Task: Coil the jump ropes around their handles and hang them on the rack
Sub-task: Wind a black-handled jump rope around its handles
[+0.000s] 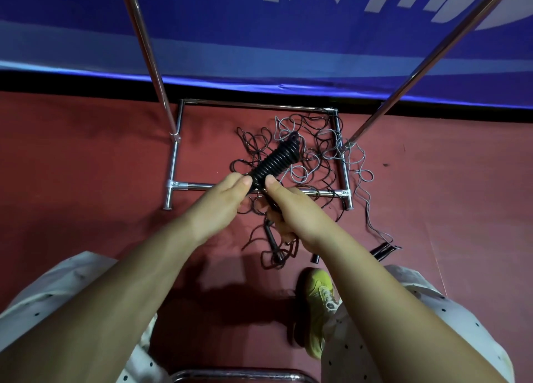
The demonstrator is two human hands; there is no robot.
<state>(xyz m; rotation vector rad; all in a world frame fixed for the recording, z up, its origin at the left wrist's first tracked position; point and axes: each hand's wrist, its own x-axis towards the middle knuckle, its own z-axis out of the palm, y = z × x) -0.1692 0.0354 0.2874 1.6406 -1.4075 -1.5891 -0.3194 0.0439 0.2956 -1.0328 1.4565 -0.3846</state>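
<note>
Head view: coiled black rope bundle [275, 162] held above the floor, long axis slanting from near-left to far-right, far end pointing at the banner [259, 30]. Left hand [223, 198] pinches its near end, thumb on the coils; right hand [294, 209] grips beside it, fingers curled. Loose ropes [317, 151] lie tangled across the rack base [344, 169] on the red floor [86, 157].

A: Identify the backdrop.
B: A blue banner [259, 30] with pale lettering hangs above the red floor [86, 157].
A: Foreground items?
B: One yellow-green shoe [317, 304]; white dotted clothing [427, 325].
</note>
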